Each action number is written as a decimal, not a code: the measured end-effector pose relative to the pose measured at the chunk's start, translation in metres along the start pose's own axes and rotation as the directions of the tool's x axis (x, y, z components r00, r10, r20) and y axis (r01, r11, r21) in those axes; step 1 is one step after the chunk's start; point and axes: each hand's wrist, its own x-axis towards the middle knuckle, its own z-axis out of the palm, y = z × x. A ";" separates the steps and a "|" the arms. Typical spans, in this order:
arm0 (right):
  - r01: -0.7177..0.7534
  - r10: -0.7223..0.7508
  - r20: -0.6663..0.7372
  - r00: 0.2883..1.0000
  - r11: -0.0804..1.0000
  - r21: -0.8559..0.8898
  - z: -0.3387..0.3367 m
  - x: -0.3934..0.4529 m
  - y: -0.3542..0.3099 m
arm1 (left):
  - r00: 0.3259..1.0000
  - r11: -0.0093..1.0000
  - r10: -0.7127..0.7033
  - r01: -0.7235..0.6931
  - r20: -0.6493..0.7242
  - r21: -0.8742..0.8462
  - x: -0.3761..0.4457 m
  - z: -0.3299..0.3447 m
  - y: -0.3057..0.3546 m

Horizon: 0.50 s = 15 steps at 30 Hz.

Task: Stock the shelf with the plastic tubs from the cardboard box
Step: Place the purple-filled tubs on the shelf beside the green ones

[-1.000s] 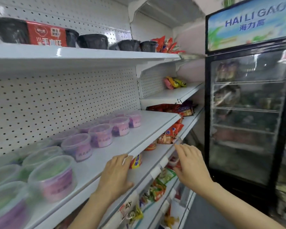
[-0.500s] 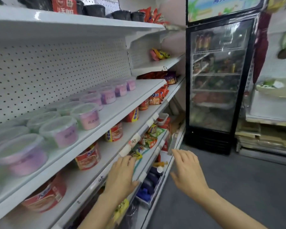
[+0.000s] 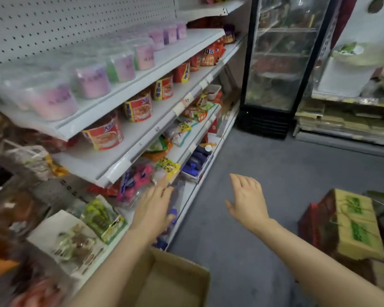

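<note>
A row of clear plastic tubs (image 3: 91, 82) with purple and pink labels stands along the white shelf (image 3: 142, 80) at the upper left. An open cardboard box (image 3: 171, 282) sits on the floor at the bottom centre; only its near flap and inner wall show, and I cannot see any contents. My left hand (image 3: 153, 209) hovers open in front of the low shelves, above the box. My right hand (image 3: 248, 202) is open too, over the grey floor to the right of the box. Neither hand holds anything.
Red instant-food cups (image 3: 103, 135) fill the shelf below the tubs, and snack packets (image 3: 180, 129) lie lower down. A glass-door fridge (image 3: 277, 63) stands at the aisle's end. A red and yellow carton (image 3: 350, 222) sits on the floor at right. Flattened cardboard (image 3: 341, 122) is stacked behind.
My view has tilted down from the tub shelf toward the floor. Both empty hands dropped from shelf height to low over the floor, and the cardboard box has come into view.
</note>
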 end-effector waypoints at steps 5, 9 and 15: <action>0.032 -0.035 0.063 0.997 0.998 0.053 0.019 -0.111 -0.053 | 1.000 1.000 -0.018 0.018 -0.001 -0.005 -0.121 0.013 -0.007; 0.058 -0.062 0.092 0.994 0.998 0.039 0.041 -0.185 -0.092 | 0.994 0.998 -0.044 0.048 0.098 -0.038 -0.194 0.047 -0.017; -0.015 0.008 0.155 0.988 0.999 0.045 0.128 -0.284 -0.150 | 0.941 0.996 -0.094 0.092 0.325 0.023 -0.284 0.136 -0.058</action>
